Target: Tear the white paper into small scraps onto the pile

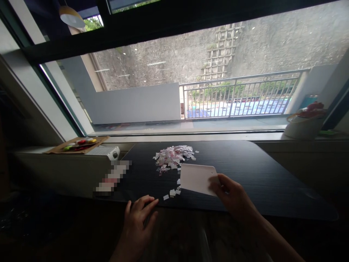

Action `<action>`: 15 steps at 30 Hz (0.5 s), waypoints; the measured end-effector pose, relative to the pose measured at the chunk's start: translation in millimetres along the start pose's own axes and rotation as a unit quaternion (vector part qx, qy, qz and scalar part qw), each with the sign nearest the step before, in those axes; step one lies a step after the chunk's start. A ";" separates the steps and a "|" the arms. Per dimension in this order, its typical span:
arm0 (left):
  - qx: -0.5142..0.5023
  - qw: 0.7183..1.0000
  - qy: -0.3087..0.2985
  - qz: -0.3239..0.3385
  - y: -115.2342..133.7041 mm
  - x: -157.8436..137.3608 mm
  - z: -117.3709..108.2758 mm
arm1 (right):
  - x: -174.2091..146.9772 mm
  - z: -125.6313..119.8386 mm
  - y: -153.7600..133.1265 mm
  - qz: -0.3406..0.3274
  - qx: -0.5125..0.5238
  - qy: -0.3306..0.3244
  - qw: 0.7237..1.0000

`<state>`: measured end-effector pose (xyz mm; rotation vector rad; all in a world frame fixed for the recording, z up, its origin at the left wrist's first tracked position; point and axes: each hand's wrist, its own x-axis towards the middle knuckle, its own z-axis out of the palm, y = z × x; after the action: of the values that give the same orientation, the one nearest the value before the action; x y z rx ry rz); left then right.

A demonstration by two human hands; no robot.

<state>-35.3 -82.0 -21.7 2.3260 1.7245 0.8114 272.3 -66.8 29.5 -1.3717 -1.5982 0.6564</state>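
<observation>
Between the thumb and fingers of my right hand is a pale, flat card with a small hole near one corner. It is held over the dark table. A heap of small white and pinkish paper pieces lies beyond the card, towards the window. Several loose paper scraps are strewn from the heap to the near edge, left of the card. My left hand rests at the table's front edge with its fingers spread, holding nothing, a little left of those scraps.
A blurred-out strip lies along the table's left side. Beyond it are a white slatted device and a brown board with colourful items. A white container with something reddish on top stands on the right of the window sill.
</observation>
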 end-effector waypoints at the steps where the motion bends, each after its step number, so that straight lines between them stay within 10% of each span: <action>1: 0.001 1.000 -0.002 0.001 -0.5 0.2 -0.4 | 0.9 1.6 0.2 -0.003 0.004 -0.005 1.000; 15: 0.008 1.000 0.001 0.003 0.9 0.3 -1.4 | 0.3 2.1 -0.2 -0.007 0.010 0.004 1.000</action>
<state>-35.1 -82.3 -20.1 2.3427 1.7330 0.8043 270.4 -66.3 28.8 -1.3449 -1.5898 0.6568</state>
